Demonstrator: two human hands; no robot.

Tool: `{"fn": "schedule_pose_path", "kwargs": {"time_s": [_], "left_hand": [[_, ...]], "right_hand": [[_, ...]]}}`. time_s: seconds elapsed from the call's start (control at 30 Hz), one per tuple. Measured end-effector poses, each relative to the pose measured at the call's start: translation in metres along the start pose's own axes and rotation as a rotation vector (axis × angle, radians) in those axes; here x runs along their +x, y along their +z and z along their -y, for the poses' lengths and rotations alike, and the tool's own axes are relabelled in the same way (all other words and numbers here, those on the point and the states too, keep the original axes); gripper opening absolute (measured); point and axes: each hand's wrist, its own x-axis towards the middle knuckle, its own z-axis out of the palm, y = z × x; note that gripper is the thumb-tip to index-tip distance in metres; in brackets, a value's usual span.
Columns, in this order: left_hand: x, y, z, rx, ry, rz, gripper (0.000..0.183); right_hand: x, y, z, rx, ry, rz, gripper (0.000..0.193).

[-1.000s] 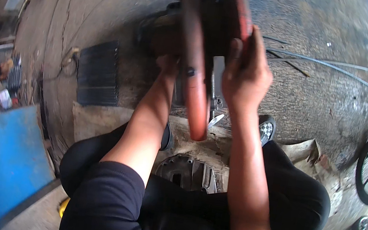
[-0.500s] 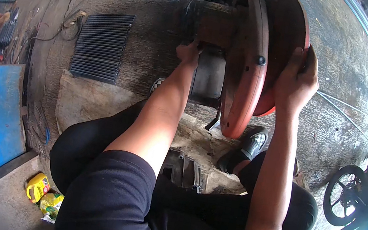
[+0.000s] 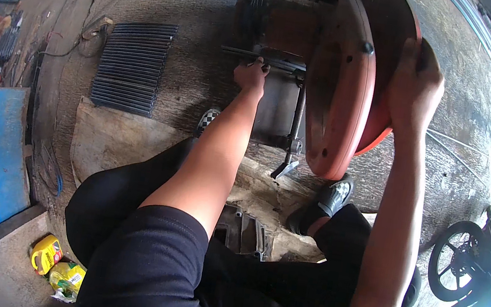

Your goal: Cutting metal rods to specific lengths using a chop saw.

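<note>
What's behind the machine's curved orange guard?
A round reddish disc, the right hand on its rim, shows right of the guard. The guard covers the disc's left part, so what lies there can't be seen.

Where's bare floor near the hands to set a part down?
Left: a strip of floor between the row of dark rods and the motor. Right: a patch between the thin rods and the motorcycle wheel. Crowded: around the machine base and guard, left hand by the base, right hand at the red disc.
</note>
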Motion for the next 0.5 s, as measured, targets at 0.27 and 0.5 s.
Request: {"fn": "schedule_pose_path", "kwargs": {"time_s": [0.27, 0.5], "left_hand": [[0.003, 0.011, 0.009, 0.058, -0.057, -0.039, 0.014], [0.012, -0.003, 0.013, 0.082, -0.053, -0.085, 0.01]], "right_hand": [[0.08, -0.015, 0.009, -0.139, 0.189, 0.17, 0.038], [0.085, -0.014, 0.051, 0.086, 0.215, 0.218, 0.032]]}}
